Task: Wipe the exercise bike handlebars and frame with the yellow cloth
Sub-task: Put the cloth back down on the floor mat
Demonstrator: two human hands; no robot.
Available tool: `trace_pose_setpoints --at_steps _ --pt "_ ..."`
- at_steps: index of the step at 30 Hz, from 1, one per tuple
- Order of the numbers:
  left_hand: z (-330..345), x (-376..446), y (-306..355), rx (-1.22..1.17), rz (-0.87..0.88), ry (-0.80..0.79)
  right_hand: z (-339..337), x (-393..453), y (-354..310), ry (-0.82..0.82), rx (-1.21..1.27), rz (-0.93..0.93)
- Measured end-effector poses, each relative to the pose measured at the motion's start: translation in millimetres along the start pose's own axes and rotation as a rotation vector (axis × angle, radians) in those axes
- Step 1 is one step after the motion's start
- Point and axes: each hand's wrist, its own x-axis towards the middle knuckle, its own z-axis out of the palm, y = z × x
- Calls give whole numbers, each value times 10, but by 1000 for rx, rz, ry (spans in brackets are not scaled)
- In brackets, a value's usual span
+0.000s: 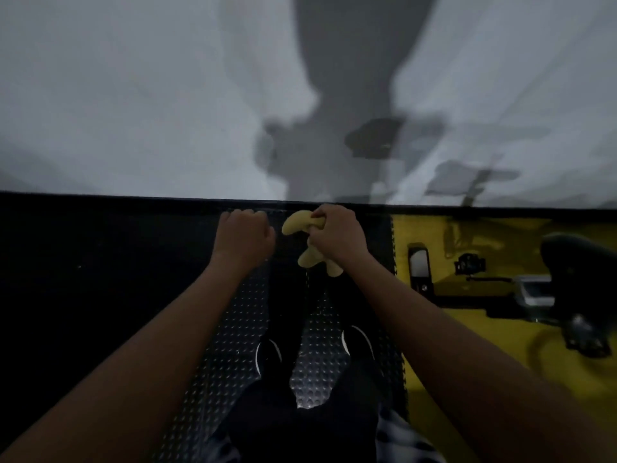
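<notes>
Dim room, pale wall point(133, 95) with shadows. Floor: black studded mat point(213, 362), yellow mat point(467, 355) on right. One exercise bike point(547, 289), partly visible far right. Two shoes. Two hands: right hand point(337, 235) fingers curled round bunched yellow cloth point(300, 225); left hand point(243, 235) a fist, holding nothing.

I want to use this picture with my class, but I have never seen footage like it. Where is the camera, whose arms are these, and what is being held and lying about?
The one picture comes from a camera worn on a person's head, looking forward and down, so the arms are that person's own. The right hand has a bunched yellow cloth in its grip. The left hand is curled into a fist and seems to hold nothing. Below are the person's dark shoes on a studded black floor mat. To the right lies a yellow mat with dark exercise bike parts on it. A pale wall rises ahead.
</notes>
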Motion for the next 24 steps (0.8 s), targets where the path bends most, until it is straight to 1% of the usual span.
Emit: trace_pose_setpoints --at_steps 6,12,24 --pt "-25 -16 -269 -11 105 -3 150 -88 -162 81 6 74" --pt "-3 -54 -336 -18 112 -21 190 -194 -206 90 11 79" --pt "-8 -93 -161 -48 115 -13 131 -274 -166 110 7 94"
